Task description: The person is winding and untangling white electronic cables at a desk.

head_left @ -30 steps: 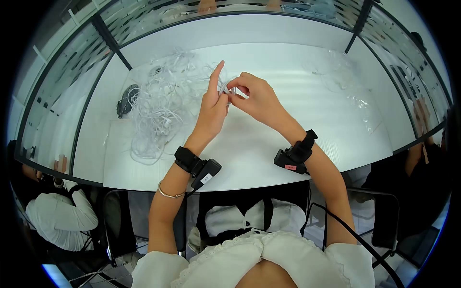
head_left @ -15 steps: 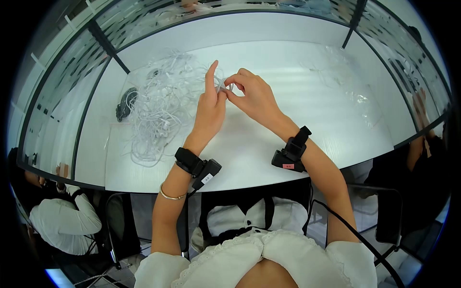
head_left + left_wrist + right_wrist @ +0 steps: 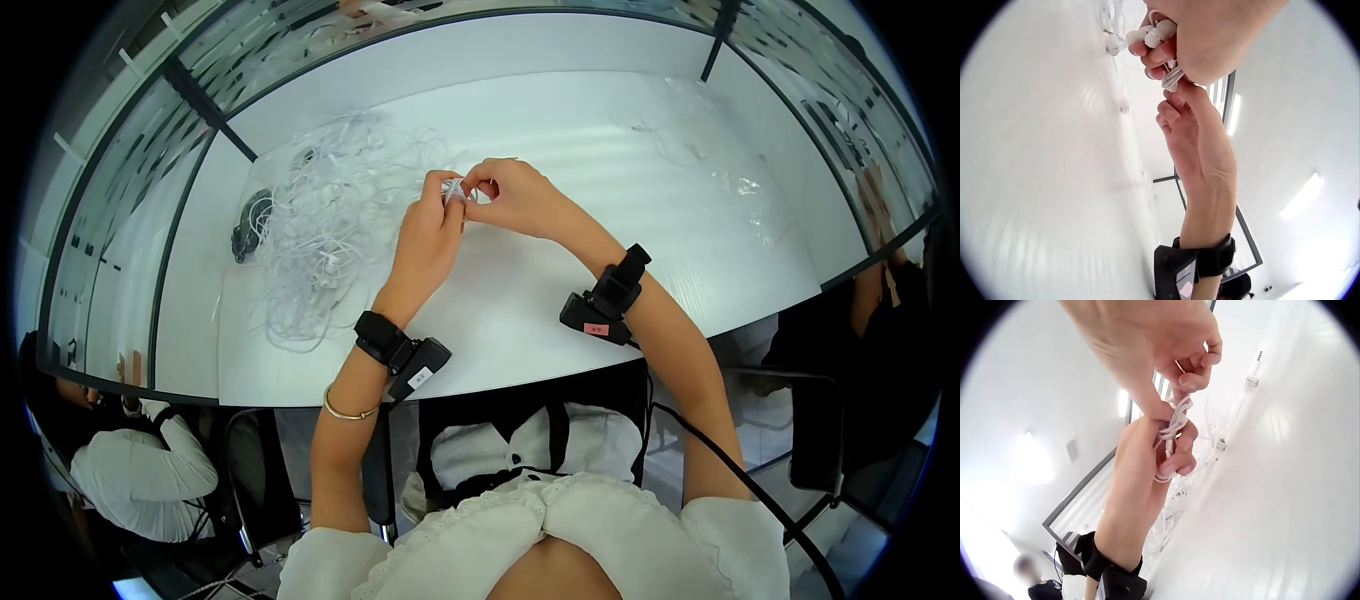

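Observation:
Just above the table, my left hand [image 3: 428, 238] grips a white earphone cable [image 3: 453, 189] wound into a small bundle. Its fingers curl round the coils, and two white earbuds [image 3: 1159, 34] poke out between them in the left wrist view. From the other side, my right hand [image 3: 528, 200] pinches the bundle with thumb and index finger. In the right wrist view the coiled cable [image 3: 1174, 422] crosses the left hand's fingers, the right fingertips right at its upper end. Part of the bundle is hidden inside the left palm.
A large tangle of white cables [image 3: 325, 225] covers the table's left side, with a black bundle [image 3: 251, 228] at its outer edge. Clear plastic bags [image 3: 745, 190] lie at the right. Low partitions [image 3: 470, 60] enclose the white table [image 3: 600, 290]. Other people sit at both sides.
The left index finger, earlier pointing straight up, is now bent down over the cable bundle. Both hands sit slightly lower in the view, and the right still pinches the cable.

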{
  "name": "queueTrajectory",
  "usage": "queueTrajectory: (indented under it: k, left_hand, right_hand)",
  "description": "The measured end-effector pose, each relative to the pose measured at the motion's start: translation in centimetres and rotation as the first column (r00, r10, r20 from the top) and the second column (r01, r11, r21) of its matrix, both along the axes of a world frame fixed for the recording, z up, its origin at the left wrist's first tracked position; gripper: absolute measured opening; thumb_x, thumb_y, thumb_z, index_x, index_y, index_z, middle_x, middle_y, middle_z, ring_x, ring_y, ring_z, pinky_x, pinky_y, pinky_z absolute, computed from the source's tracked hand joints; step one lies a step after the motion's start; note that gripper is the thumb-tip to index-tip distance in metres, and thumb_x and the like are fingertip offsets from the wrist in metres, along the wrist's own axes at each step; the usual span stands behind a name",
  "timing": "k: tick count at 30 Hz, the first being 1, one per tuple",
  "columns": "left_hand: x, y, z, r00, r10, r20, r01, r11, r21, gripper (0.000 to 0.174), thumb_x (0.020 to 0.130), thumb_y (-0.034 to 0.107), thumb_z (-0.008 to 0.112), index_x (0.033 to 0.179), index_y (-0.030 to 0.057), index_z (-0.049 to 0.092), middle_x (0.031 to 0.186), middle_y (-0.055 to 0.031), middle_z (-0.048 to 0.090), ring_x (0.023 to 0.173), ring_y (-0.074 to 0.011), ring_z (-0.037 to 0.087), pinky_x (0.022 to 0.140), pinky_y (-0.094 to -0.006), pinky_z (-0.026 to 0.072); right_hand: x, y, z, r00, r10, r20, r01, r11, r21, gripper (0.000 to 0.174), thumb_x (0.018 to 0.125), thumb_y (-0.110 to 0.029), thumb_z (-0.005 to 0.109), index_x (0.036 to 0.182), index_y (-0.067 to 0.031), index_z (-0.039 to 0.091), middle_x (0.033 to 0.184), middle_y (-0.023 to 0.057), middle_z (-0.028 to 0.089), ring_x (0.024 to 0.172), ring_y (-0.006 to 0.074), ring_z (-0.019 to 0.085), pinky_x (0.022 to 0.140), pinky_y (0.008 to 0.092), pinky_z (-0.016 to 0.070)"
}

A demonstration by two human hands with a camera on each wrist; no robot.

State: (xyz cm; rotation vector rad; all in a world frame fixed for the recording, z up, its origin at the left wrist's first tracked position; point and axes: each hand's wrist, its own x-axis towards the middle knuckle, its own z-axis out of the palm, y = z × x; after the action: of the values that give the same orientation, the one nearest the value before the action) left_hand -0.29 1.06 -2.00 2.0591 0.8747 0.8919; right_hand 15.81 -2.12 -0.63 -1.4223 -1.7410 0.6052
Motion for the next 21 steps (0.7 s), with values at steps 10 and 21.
queueTrajectory:
  k: [10,21]
  left_hand:
    - [-0.1,0.0,1.0,0.996,0.008,0.089,0.007,0.987,-0.162,0.021,0.092,0.011,0.043,0.109,0.0007,0.05,0.071,-0.0092,0.059,0.061,-0.0132,0.055,0.057,-0.0293,0.0437]
    - [-0.3,0.5,1.9,0.913,0.138,0.384,0.044,0.902,-0.43,0.026,0.086,0.013,0.038,0.106,0.005,0.053,0.069,-0.0035,0.056,0.05,-0.0055,0.042,0.042,-0.02,0.0257]
  right_hand:
    - [-0.3,0.2,-0.7,0.984,0.039,-0.174,-0.05,0.997,-0.061,0.02,0.075,-0.02,0.067,0.073,-0.0018,0.061,0.06,-0.0039,0.039,0.056,0.0062,0.036,0.051,0.0236,0.0292]
    - [-0.7,-0.2,0.3,0.914,0.157,-0.375,-0.144,0.988,0.061,0.02,0.079,-0.024,0.068,0.083,-0.0053,0.062,0.066,-0.0029,0.053,0.06,0.0062,0.047,0.056,0.0233,0.037]
